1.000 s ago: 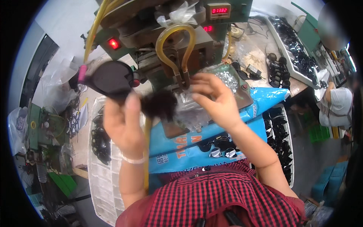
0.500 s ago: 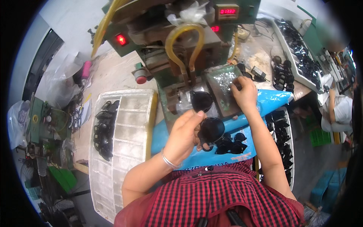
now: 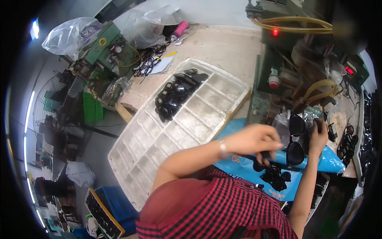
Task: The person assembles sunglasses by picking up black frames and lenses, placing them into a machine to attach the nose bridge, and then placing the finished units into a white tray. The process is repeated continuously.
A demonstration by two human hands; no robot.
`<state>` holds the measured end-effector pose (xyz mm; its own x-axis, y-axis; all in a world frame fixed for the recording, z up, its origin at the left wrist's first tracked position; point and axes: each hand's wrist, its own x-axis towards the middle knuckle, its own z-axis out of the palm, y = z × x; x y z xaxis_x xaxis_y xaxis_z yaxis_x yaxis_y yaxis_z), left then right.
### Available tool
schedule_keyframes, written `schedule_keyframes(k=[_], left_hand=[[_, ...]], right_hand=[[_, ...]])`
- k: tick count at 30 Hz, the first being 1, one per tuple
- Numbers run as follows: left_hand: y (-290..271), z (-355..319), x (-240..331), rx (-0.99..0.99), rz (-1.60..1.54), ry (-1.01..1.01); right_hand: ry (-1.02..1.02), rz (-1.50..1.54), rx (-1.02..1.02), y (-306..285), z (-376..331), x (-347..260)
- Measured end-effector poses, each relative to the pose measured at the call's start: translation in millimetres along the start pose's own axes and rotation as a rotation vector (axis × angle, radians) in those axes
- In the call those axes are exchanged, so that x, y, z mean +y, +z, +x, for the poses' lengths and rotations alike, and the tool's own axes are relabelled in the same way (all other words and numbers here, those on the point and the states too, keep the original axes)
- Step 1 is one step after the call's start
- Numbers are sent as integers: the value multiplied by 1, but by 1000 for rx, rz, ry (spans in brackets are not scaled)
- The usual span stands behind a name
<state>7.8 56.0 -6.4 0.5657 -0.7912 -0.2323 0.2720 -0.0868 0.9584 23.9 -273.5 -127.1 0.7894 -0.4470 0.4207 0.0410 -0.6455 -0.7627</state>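
Black sunglasses (image 3: 296,139) are hanging upright between the two hands, in front of the green machine (image 3: 286,75). The right hand (image 3: 318,137) is pinching one end with closed fingers, while the left hand (image 3: 254,139) is curling around a dark piece over the blue bag (image 3: 318,161), probably to keep parts near.

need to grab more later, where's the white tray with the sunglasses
In the head view the white tray lies on the bench left of the green machine, beyond the left hand; its sunglasses fill the far compartments.
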Motion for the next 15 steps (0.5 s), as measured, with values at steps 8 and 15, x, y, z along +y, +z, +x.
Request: schedule_keyframes(k=[8,15], left_hand=[[-212,-132,-52,1197,1648,-230],[-252,-186,-114,1065,1600,-76]], right_hand=[[46,-38,-39,-20,-10,-23],[110,41,22,-27,-21,-26]])
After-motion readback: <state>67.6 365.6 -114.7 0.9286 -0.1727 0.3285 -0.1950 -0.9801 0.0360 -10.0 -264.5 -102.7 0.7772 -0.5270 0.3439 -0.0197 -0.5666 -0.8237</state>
